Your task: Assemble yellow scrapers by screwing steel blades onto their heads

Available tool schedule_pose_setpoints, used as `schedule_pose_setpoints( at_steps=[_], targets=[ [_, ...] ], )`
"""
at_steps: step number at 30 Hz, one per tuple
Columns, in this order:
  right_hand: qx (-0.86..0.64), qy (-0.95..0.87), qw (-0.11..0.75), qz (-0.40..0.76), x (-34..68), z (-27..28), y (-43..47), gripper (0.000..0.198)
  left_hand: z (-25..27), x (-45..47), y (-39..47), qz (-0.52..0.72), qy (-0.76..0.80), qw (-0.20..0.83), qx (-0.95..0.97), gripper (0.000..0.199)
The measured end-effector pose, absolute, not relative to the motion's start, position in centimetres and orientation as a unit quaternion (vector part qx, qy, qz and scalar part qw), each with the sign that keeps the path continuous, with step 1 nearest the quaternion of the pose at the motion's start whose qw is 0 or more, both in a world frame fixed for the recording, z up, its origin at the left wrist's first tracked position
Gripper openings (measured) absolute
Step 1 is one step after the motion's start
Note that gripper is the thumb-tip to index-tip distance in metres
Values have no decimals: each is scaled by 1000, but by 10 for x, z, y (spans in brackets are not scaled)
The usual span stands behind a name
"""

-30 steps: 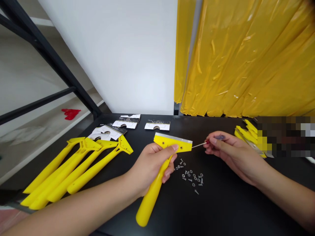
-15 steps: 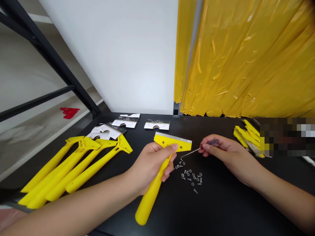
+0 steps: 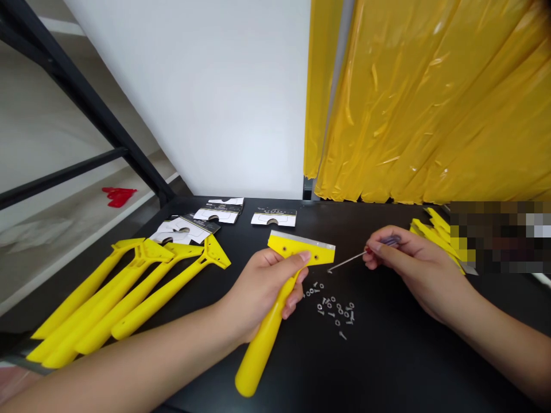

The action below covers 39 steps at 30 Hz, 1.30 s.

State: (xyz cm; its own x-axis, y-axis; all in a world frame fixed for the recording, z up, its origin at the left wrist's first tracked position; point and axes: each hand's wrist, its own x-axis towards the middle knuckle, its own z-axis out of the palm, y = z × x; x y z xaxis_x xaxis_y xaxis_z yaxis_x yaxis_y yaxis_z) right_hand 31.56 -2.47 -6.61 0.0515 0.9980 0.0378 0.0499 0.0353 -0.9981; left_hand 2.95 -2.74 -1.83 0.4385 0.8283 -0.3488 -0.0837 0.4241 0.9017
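Observation:
My left hand [image 3: 269, 287] is closed around the neck of a yellow scraper [image 3: 257, 355], its thumb flat on the head. A thin metal blade [image 3: 301, 241] runs along the scraper's far edge, and two dark holes show in the head. To the right, my right hand [image 3: 408, 267] pinches a screwdriver [image 3: 349, 261] by its purplish handle, shaft pointing left. A small screw seems to sit at the screwdriver's tip, just below the scraper head's right corner. Loose screws and nuts [image 3: 338, 307] lie scattered on the black table [image 3: 370, 361] below it.
Several yellow scraper handles [image 3: 161, 295] lie side by side at the left. Behind them are white-and-black cards [image 3: 217, 212], with another card [image 3: 274, 217] nearer the middle. More yellow pieces [image 3: 437, 229] are at the far right. Yellow plastic sheeting [image 3: 430, 103] hangs behind the table.
My right hand has moved right and slightly up with the screwdriver, its tip lifting away from the loose screws. A small screw appears to have come with the tip. My left hand holds the scraper nearly still.

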Motion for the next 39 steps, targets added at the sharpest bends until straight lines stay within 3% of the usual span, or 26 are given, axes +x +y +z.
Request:
schedule_pose_setpoints(
  at_steps=[18,39],
  targets=[
    [-541,-572,493,371,315,-53,-30,43,-19,29,-27,311,430,724,441,48],
    [-537,-531,509,412,319,-65,-23,47,-19,29,-26,312,428,724,443,49]
  ],
)
